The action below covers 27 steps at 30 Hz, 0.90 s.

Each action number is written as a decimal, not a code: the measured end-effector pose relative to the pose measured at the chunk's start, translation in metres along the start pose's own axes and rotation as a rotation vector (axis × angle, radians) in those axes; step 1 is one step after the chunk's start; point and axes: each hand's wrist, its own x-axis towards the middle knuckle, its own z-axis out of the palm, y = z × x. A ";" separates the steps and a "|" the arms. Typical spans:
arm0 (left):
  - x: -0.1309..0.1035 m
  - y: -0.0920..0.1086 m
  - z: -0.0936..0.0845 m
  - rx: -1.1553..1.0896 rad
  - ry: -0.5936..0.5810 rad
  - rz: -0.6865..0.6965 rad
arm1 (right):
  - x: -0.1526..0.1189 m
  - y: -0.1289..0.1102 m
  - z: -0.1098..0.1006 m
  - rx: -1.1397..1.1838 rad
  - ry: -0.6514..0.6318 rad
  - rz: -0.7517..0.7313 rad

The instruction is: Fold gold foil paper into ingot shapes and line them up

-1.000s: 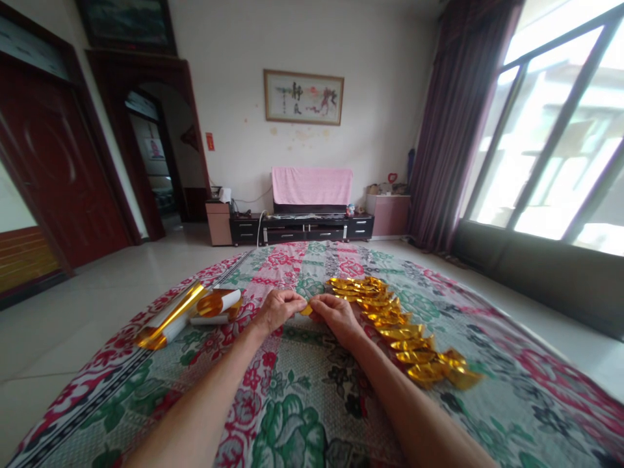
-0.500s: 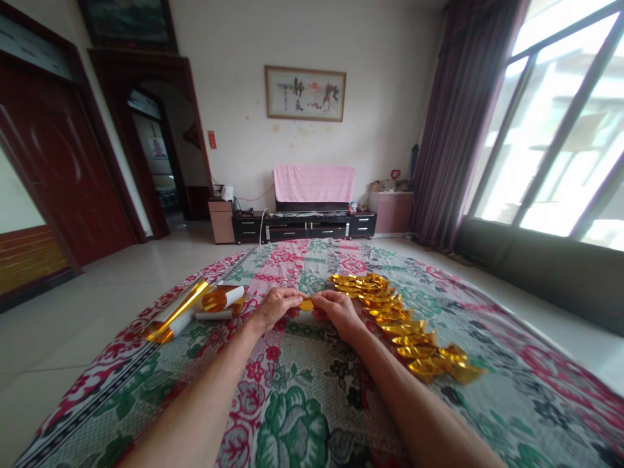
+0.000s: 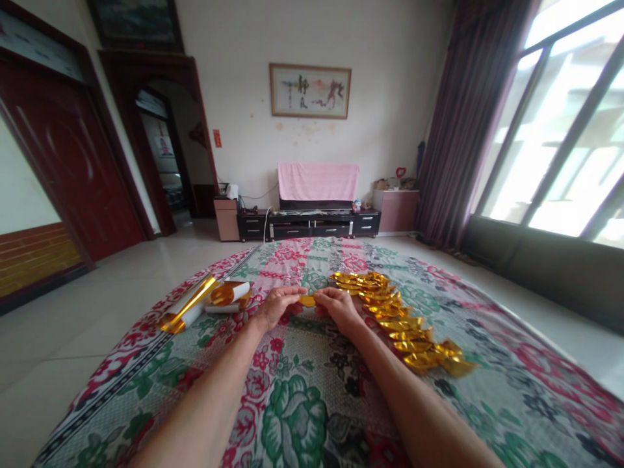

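Observation:
A small folded piece of gold foil paper (image 3: 307, 301) is stretched between my two hands, above the patterned cloth. My left hand (image 3: 279, 307) pinches its left end between thumb and fingers. At its right end, my right hand (image 3: 337, 308) holds it in the same kind of pinch. To the right of my right hand, folded gold foil ingots (image 3: 390, 312) lie in a long overlapping row. Left of my left hand are curled sheets of gold foil paper (image 3: 229, 294) with white backs, beside a longer roll (image 3: 190, 304) of the same paper.
A floral cloth (image 3: 292, 422) in green, red and grey covers the round surface before me. Beyond it stands a low black TV cabinet (image 3: 312, 225) with a pink cloth (image 3: 318, 182) over the screen. A purple curtain (image 3: 446, 130) and window are at right.
The view has shifted slightly left, so the room and the foil sheets appear further right. Both hands keep their pinch on the gold paper, and the left fingers have moved a little.

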 end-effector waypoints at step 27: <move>-0.004 0.001 0.008 0.201 0.031 0.077 | -0.006 -0.003 0.002 -0.246 -0.072 -0.192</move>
